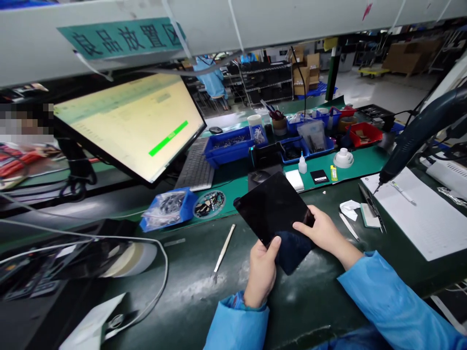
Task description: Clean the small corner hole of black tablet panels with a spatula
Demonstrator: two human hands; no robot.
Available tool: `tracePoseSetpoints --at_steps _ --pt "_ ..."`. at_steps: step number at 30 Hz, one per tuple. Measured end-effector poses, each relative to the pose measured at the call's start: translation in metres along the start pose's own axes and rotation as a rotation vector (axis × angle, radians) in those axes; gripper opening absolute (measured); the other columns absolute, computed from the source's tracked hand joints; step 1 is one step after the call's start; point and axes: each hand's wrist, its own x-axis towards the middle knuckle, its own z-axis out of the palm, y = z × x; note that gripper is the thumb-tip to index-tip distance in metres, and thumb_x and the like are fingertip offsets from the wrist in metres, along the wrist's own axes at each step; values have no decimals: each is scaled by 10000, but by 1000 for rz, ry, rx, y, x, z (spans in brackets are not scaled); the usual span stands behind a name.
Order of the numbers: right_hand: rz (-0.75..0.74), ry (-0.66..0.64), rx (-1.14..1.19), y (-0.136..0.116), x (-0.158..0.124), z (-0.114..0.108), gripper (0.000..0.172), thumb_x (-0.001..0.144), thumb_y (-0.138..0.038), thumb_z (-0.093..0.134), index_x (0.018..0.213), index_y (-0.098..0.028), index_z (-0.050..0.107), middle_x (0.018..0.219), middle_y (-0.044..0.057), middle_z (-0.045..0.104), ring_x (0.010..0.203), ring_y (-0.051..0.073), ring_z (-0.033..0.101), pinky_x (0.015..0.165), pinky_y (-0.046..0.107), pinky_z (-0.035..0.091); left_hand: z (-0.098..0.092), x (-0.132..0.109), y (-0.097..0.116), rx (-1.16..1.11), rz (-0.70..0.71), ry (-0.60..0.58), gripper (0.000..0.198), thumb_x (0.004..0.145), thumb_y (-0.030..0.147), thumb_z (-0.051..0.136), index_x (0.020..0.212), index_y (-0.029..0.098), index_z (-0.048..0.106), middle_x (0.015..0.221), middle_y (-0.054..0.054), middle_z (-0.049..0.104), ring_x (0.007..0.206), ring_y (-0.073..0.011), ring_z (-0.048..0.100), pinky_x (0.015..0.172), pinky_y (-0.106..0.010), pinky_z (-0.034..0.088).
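Note:
A flat black tablet point(273, 209) with a glossy face is held up at a tilt above the dark green bench. My left hand point(261, 267) grips its lower left edge, thumb lying on the front. On the right edge, my right hand point(323, 231) is closed around it with the thumb pressed on the glossy surface. The fingers behind the tablet are hidden. A thin pale brush point(224, 248) lies on the bench left of my left hand. Beyond my right hand rest white tweezers point(349, 227) and a crumpled white tissue point(349, 210).
A monitor point(131, 121) with a green bar stands at the left, above a keyboard point(195, 165). Blue bins point(229, 150) line the back. An electric screwdriver point(419, 136) hangs at the right over paper sheets point(423, 218). A white cable point(166, 272) loops at the left.

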Motion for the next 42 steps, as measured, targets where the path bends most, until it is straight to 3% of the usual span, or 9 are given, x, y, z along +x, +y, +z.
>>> tracePoseSetpoints --at_steps 4,11,15,18,22,26,33,38,42 --pt "-26 -32 -33 -2 0 0 278 872 -501 696 892 -224 692 803 -5 690 756 195 616 712 311 466 2 1 2 -59 -6 -34 476 798 443 867 1194 196 773 1240 -99 786 1208 -283 693 1108 -423 497" --pt "16 57 18 -1 5 -2 592 917 -746 512 620 -237 462 598 -31 444 618 159 432 587 296 345 0 1 1 -90 -23 -32 478 786 419 887 1204 220 773 1256 -73 783 1246 -266 672 1146 -408 458" --pt "100 98 117 2 5 -2 673 963 -788 363 580 -237 416 557 -27 419 561 143 403 551 295 336 -1 0 0 -97 -39 -33 465 766 426 903 1156 200 789 1192 -83 804 1176 -274 703 1107 -425 492" --pt "120 65 205 -3 5 -1 645 972 -757 385 696 -214 598 658 10 596 661 173 568 637 298 457 -1 0 3 -115 -37 -15 455 782 427 893 1166 208 784 1205 -77 801 1194 -266 699 1124 -421 481" --pt "103 -39 276 -9 3 1 520 800 -704 700 954 -207 709 845 44 737 864 236 696 776 351 553 1 0 9 -151 -46 -15 454 805 432 872 1195 222 771 1258 -84 783 1276 -280 670 1176 -446 445" --pt "91 -26 256 -5 3 1 477 832 -658 685 993 -212 735 859 40 741 875 241 691 802 367 547 3 0 12 -169 -52 -17 487 794 435 879 1221 230 764 1278 -86 776 1320 -295 645 1198 -467 428" --pt "106 110 206 7 7 0 515 957 -655 523 788 -196 683 791 41 712 783 222 654 738 338 511 3 0 8 -155 -41 -12 499 777 429 894 1216 227 769 1269 -78 779 1315 -294 643 1194 -462 425" --pt "34 115 142 6 6 1 451 931 -626 591 1031 -210 732 952 61 746 912 237 685 845 361 533 2 0 7 -128 -32 -30 458 812 419 867 1212 219 767 1282 -76 773 1308 -285 641 1174 -432 438" --pt "-2 138 104 5 4 2 495 865 -564 706 1219 -218 677 988 63 739 845 209 675 804 352 549 0 0 5 -108 -37 -57 471 811 402 871 1224 203 764 1302 -94 762 1283 -296 654 1150 -430 464"
